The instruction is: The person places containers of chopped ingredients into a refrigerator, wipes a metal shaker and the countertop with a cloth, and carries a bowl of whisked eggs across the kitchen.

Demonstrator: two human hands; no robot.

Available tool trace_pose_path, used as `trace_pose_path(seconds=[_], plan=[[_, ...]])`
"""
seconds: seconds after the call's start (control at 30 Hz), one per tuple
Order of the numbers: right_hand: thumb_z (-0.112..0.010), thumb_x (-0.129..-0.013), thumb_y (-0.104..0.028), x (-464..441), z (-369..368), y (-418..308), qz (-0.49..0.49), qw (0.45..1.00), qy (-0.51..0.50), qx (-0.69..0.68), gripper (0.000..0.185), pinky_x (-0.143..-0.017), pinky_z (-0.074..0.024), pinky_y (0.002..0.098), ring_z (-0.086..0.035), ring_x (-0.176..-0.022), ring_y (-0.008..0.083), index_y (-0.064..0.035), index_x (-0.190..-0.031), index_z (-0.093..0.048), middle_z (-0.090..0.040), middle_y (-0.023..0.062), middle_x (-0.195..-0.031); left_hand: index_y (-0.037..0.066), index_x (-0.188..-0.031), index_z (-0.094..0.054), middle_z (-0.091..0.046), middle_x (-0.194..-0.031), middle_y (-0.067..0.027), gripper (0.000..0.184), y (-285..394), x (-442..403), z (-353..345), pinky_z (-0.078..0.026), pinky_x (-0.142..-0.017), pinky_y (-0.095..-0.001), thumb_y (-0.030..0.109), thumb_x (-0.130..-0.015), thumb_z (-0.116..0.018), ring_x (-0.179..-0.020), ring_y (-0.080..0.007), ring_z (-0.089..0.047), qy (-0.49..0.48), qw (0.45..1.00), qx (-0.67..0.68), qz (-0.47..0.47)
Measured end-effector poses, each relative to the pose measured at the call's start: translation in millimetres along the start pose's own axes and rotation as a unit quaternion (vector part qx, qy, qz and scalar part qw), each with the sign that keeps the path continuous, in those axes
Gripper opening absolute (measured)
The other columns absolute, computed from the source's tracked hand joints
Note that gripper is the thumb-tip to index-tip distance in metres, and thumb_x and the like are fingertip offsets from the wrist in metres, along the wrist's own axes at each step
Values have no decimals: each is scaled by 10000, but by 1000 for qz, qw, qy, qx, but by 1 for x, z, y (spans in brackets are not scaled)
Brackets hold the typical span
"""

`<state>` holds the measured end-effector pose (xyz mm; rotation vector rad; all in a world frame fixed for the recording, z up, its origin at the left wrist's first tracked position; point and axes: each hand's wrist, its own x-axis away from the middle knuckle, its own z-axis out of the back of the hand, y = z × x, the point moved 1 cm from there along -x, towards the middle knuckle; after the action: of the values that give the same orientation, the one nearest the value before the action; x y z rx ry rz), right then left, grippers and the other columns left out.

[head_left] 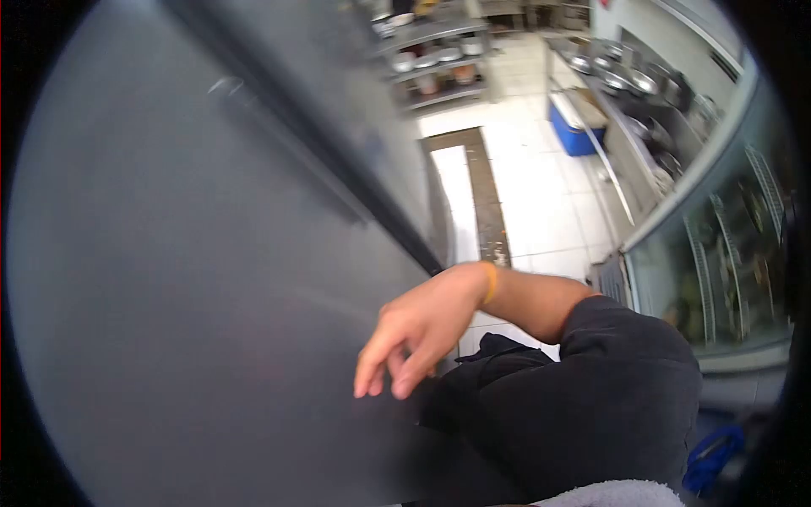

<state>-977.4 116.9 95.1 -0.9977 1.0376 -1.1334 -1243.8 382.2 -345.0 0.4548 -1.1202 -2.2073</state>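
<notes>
To the left of the fingers of the right hand [429, 325], and running on beneath them, spreads a large grey door [169, 321], smooth, flat and dull-sheened, with a faint pale streak just above the fingertips. Up and left of the fingers, a long slim handle [296, 154] slants across it, bright at its upper end, alongside a black edge strip [401, 232] that comes down near the wrist. The fingers themselves bend downward, loosely curled and close to one another, the thumb set slightly apart; with the blur, I can't quite tell whether their tips touch the door. Well above them stand metal shelves [445, 98] of pots. Right of the fingers, a yellow band [491, 283] rings the wrist and the forearm enters a black sleeve [629, 346]. Farther right and higher sit a blue cooler [576, 135], a steel counter with metal bowls [644, 82] and, farthest off, a glass-fronted cabinet [710, 279] with wire racks
</notes>
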Motion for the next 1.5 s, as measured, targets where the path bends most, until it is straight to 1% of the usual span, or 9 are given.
trace_pose_path(seconds=[0.33, 0.9, 1.1, 1.17, 1.23, 1.33, 1.37, 1.4, 1.5], plan=[[-650, -997, -353, 14, 55, 8, -10, 985, 107, 132, 487, -809, -567, 397, -737, -976, 267, -18, -1344, -582, -697, 145, -1200, -50, -1312, -559, -625, -1277, -259, 414, 85, -133, -115, -491, -1007, -422, 202, -987, -604, -1158, -345, -622, -321, 944, -61, -51], [-661, -1000, -361, 74, 301, 54, -60, 972, 159, 165, 485, -831, -569, 369, -726, -1012, 266, -27, -1345, -589, -689, 170, -1207, -27, -1282, -594, -648, -1249, -246, 425, 136, -230, -281, -505, -982, -427, 241, -953, -626, -1122, -346, -646, -466, 872, -127, 72], [-642, -1010, -375, 204, 428, 166, -210, 908, 338, 129, 471, -856, -568, 341, -707, -998, 204, -52, -1351, -603, -712, 112, -1204, -19, -1271, -606, -657, -1240, -241, 430, 164, -281, -352, -510, -973, -429, 255, -941, -633, -1110, -347, -654, -487, 847, -173, 124], [-593, -1031, -352, 289, 437, 256, -301, 804, 509, 65, 435, -848, -568, 328, -693, -1026, 189, -48, -1341, -611, -713, 120, -1198, -17, -1267, -610, -659, -1236, -240, 431, 179, -288, -366, -511, -969, -429, 259, -937, -636, -1106, -347, -656, -491, 842, -176, 134], [-607, -992, -322, 397, 397, 359, -406, 646, 590, 263, 424, -974, -527, 409, -654, -1164, 327, -36, -1304, -638, -678, 190, -1273, -14, -1264, -614, -662, -1233, -238, 433, 197, -298, -381, -513, -966, -430, 264, -933, -639, -1102, -347, -659, -496, 838, -179, 141], [-600, -960, -417, 544, 241, 491, -634, 447, 601, 193, 512, -1056, -473, 474, -597, -1239, 384, -22, -1282, -653, -662, 230, -1280, -10, -1258, -620, -666, -1228, -236, 435, 219, -314, -407, -515, -962, -431, 271, -927, -642, -1095, -347, -663, -509, 827, -190, 143], [-614, -941, -406, 582, 177, 523, -686, 414, 596, 50, 494, -997, -505, 480, -654, -1139, 380, -33, -1260, -665, -691, 241, -1206, -9, -1257, -622, -668, -1227, -235, 436, 227, -320, -416, -516, -960, -431, 273, -925, -644, -1093, -347, -665, -512, 824, -194, 143], [-663, -890, -375, 597, 113, 535, -592, 268, 715, -258, 405, -864, -523, 481, -686, -932, 366, -36, -1109, -699, -710, 233, -989, -8, -1255, -624, -669, -1225, -234, 436, 234, -327, -429, -517, -959, -431, 275, -923, -645, -1091, -347, -666, -515, 821, -199, 142], [-584, -950, -288, 615, -29, 486, -732, 581, 326, -139, 431, -957, -539, 436, -666, -1108, 348, -113, -1342, -621, -665, 195, -1267, -4, -1249, -630, -673, -1220, -232, 439, 249, -348, -465, -519, -954, -432, 282, -917, -649, -1085, -347, -670, -520, 816, -213, 137]])
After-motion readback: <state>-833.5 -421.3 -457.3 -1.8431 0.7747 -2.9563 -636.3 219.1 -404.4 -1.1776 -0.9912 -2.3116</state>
